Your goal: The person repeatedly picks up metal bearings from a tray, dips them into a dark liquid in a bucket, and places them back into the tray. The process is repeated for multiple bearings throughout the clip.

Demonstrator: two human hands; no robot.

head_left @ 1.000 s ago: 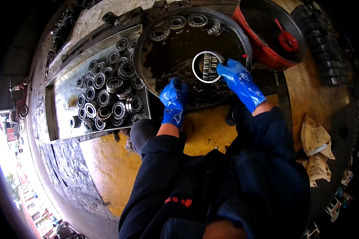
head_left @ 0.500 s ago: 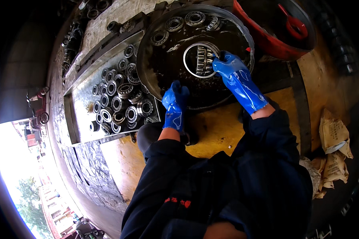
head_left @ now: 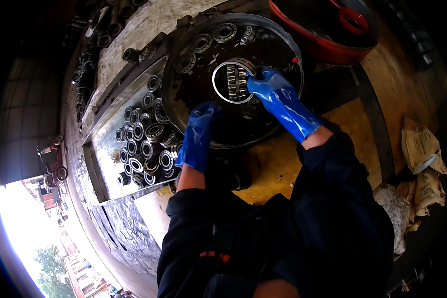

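Observation:
My right hand, in a long blue rubber glove, grips a large roller bearing by its right side. Its shiny ring faces up, and a double row of rollers stands tilted inside it. Below it lies a wide round pan with dark, oily liquid. My left hand, gloved the same way, hangs over the pan's near left part with its fingers curled in. Whether anything is in those fingers is hidden by shadow. Several bearings, one of them a bearing, sit along the pan's far edge.
Left of the pan, a metal tray holds many bearings. A red tub with a red-handled scoop stands at the far right. Paper sacks lie on the right. More dark parts are at the far left.
My head has shifted, so the scene slides left. My left hand has moved forward over the pan's rim. The right hand keeps hold of the bearing.

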